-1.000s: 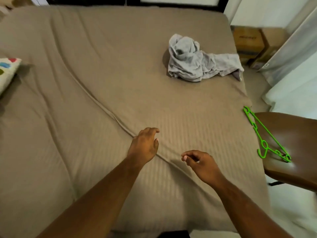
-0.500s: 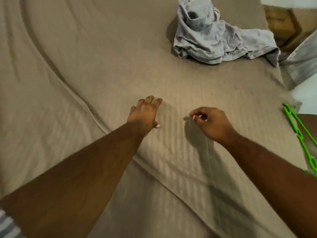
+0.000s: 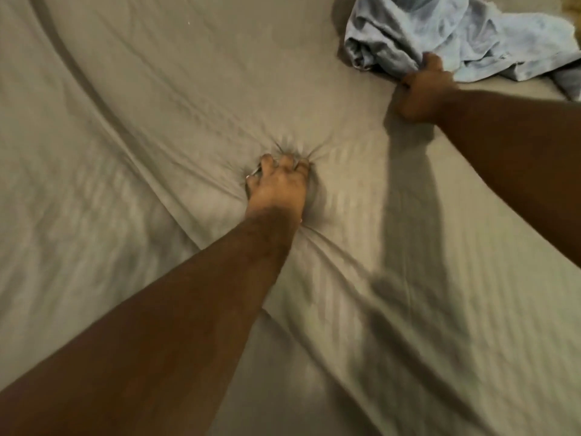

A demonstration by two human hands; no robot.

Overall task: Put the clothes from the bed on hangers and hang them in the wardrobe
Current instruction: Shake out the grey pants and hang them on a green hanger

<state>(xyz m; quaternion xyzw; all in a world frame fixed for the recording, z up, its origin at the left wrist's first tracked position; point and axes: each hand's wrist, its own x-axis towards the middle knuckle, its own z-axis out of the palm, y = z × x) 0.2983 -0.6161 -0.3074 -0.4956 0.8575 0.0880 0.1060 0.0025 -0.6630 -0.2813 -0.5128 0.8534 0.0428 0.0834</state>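
- Bed [image 3: 157, 105]: almost the whole view is filled by it. It is covered by a taupe sheet woven with faint narrow stripes, matte and soft-looking. One long raised fold is seen running from the upper left down toward the lower centre.
- Load on the bed: a single garment [image 3: 471, 33] is carried on the sheet at the upper right, cut off by the top and right edges of the view.
- Garment: pale grey-blue, thin, jersey-like cloth, crumpled into a loose heap with deep folds. No outline of sleeves or collar can be made out. A darker grey hem is seen trailing at its right end.
- Shadow [image 3: 408, 184]: a broad dark band is cast on the sheet below the right forearm.
- Right hand [image 3: 421, 89]: it is placed at the near edge of the heap. The fingers are curled tight into a fist, and a bunch of the cloth is gripped in them. The heel of the hand is laid against the sheet.
- Left hand [image 3: 278, 184]: it is planted mid-bed, well apart from the garment, on a straight arm. The fingers [image 3: 267, 162] are bent and dug into the sheet, and short creases are drawn out in a fan from the tips. Whether sheet fabric is actually held cannot be told.
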